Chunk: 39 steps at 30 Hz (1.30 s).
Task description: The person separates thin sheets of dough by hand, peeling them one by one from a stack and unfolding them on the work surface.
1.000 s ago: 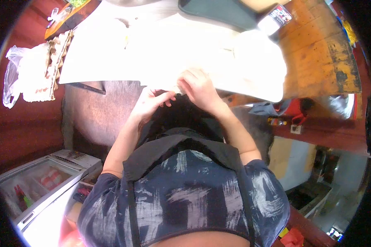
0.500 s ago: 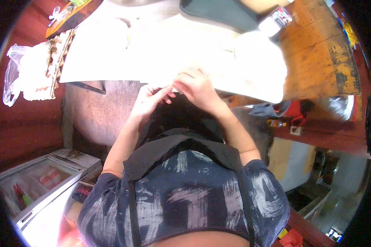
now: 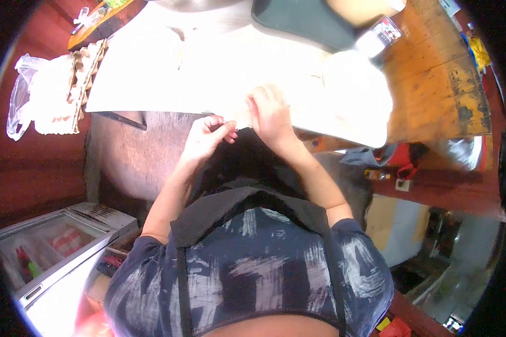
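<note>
My left hand [image 3: 209, 136] is at the near edge of an overexposed white board [image 3: 146, 84], its thumb and fingertips pinched together. Whatever may be between them is too small to make out. Over the board's front edge, to the right of the left hand, is my right hand [image 3: 271, 112]. Its fingers are bent and drawn together, and glare washes out their tips, so anything they hold cannot be made out. A gap separates the two hands. Below them hangs the black apron [image 3: 247, 163] I wear.
Egg trays [image 3: 84, 84] and a clear plastic bag [image 3: 21, 106] lie left of the board. Behind it are a dark green tray [image 3: 303, 22] and a labelled container [image 3: 379, 36] on the wooden table [image 3: 444, 73]. A glass-topped freezer [image 3: 67, 241] stands at lower left.
My hands were together at the board's edge; the right hand has moved away from the left, slightly up and to the right. The left hand remains pinched nearly in place.
</note>
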Tool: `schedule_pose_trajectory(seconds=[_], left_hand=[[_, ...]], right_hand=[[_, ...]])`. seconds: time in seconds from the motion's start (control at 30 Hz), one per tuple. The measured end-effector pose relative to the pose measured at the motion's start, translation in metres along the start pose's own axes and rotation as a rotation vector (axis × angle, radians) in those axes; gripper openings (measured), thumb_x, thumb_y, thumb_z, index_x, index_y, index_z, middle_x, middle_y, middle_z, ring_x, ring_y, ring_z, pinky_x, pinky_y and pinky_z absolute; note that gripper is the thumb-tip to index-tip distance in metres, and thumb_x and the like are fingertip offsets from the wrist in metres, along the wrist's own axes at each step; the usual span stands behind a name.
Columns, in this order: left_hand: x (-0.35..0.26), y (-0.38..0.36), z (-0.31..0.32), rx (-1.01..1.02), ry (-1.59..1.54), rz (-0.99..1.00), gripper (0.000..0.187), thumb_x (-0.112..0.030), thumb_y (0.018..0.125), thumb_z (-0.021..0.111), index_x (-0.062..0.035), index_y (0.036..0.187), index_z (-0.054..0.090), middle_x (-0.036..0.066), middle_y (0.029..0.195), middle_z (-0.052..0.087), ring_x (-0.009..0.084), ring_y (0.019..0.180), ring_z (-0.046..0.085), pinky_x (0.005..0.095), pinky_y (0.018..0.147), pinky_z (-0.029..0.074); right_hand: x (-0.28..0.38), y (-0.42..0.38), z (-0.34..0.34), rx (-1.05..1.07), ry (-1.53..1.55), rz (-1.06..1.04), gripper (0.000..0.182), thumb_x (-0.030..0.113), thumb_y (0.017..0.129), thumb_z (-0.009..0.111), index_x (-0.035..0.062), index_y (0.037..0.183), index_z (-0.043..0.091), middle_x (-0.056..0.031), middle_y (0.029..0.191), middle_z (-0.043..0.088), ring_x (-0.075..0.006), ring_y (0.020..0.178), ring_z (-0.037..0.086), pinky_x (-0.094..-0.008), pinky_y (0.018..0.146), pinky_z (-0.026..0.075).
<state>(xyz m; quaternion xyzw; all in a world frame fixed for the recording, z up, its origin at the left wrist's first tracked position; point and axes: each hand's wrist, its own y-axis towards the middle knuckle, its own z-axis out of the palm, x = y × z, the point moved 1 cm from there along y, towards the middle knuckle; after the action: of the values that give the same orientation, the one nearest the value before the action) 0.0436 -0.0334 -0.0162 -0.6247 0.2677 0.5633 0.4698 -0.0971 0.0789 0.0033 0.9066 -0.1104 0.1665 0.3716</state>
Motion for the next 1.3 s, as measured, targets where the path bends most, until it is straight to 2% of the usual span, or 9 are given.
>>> schedule_pose_trajectory(seconds=[0.23,0.4,0.6,0.67,0.73,0.8,0.9,1.1,1.3], left_hand=[[0.008,0.003,0.001,0.005,-0.037,0.04,0.016,-0.015,0.088,0.065,-0.0002,0.084,0.065,0.008,0.075,0.065,0.0124,0.068,0.062,0.0265,0.064,0.051],[-0.006,0.004,0.004,-0.201,0.123,0.03,0.028,-0.016,0.088,0.065,0.0012,0.106,0.053,0.009,0.085,0.066,0.0145,0.062,0.064,0.025,0.052,0.049],[-0.024,0.024,0.012,-0.264,0.079,0.194,0.034,-0.009,0.088,0.062,0.0056,0.112,0.042,0.012,0.075,0.062,0.0144,0.052,0.061,0.0251,0.043,0.046],[-0.033,0.027,0.016,-0.258,0.335,0.403,0.033,-0.003,0.084,0.059,0.0061,0.112,0.044,0.012,0.07,0.061,0.0148,0.05,0.059,0.027,0.044,0.046],[-0.046,0.024,0.025,-0.244,0.426,0.406,0.033,-0.001,0.082,0.056,0.0057,0.113,0.045,0.015,0.068,0.059,0.0237,0.052,0.06,0.0349,0.049,0.047],[-0.049,0.027,0.026,-0.292,0.737,0.68,0.035,-0.004,0.082,0.055,0.004,0.115,0.046,0.018,0.069,0.058,0.0339,0.058,0.06,0.0422,0.056,0.047],[-0.053,0.024,0.023,-0.279,0.741,0.551,0.046,-0.007,0.082,0.056,0.0045,0.125,0.043,0.02,0.069,0.055,0.0408,0.063,0.057,0.0462,0.06,0.045],[-0.057,0.021,0.02,-0.399,0.714,0.519,0.069,-0.003,0.081,0.055,0.0028,0.143,0.026,0.017,0.068,0.055,0.034,0.06,0.057,0.0418,0.058,0.044],[-0.056,0.025,0.014,-0.42,0.657,0.607,0.073,0.001,0.078,0.053,0.0037,0.144,0.023,0.018,0.074,0.061,0.032,0.064,0.06,0.039,0.062,0.048]], right_hand=[[-0.005,0.006,-0.002,-0.044,-0.014,0.101,0.009,0.012,0.085,0.058,0.003,0.088,0.056,-0.014,0.086,0.053,-0.0334,0.087,0.052,-0.0434,0.077,0.041],[-0.004,-0.003,-0.002,-0.02,0.047,0.084,0.012,0.013,0.085,0.058,0.0014,0.09,0.057,-0.0167,0.091,0.057,-0.0351,0.093,0.055,-0.044,0.083,0.043],[0.006,-0.008,-0.012,-0.027,0.057,0.044,0.018,0.014,0.083,0.063,0.0028,0.096,0.058,-0.014,0.094,0.059,-0.0334,0.089,0.057,-0.0418,0.078,0.044],[0.006,-0.005,-0.016,-0.048,0.087,0.046,0.025,0.013,0.08,0.065,0.0028,0.102,0.059,-0.013,0.095,0.06,-0.0319,0.09,0.057,-0.0411,0.078,0.044],[0.004,-0.002,-0.017,-0.017,0.038,0.068,0.033,0.009,0.075,0.066,0.0041,0.107,0.059,-0.0121,0.096,0.061,-0.0303,0.091,0.059,-0.0404,0.078,0.044],[-0.001,0.004,-0.018,-0.024,0.018,0.011,0.033,0.006,0.071,0.066,0.0062,0.103,0.061,-0.0117,0.092,0.062,-0.0294,0.089,0.06,-0.0398,0.077,0.045],[-0.011,0.013,-0.016,-0.038,-0.006,-0.005,0.028,0.004,0.069,0.066,0.0072,0.097,0.063,-0.0113,0.088,0.063,-0.0297,0.085,0.061,-0.0394,0.075,0.046],[-0.026,0.028,-0.017,-0.069,0.03,0.013,0.024,0.001,0.069,0.064,0.0056,0.092,0.063,-0.0119,0.087,0.063,-0.0315,0.085,0.061,-0.0399,0.076,0.048],[-0.035,0.035,-0.02,-0.174,0.073,0.074,0.023,0.003,0.072,0.062,0.0055,0.095,0.063,-0.0131,0.091,0.064,-0.0323,0.091,0.06,-0.0419,0.083,0.046]])
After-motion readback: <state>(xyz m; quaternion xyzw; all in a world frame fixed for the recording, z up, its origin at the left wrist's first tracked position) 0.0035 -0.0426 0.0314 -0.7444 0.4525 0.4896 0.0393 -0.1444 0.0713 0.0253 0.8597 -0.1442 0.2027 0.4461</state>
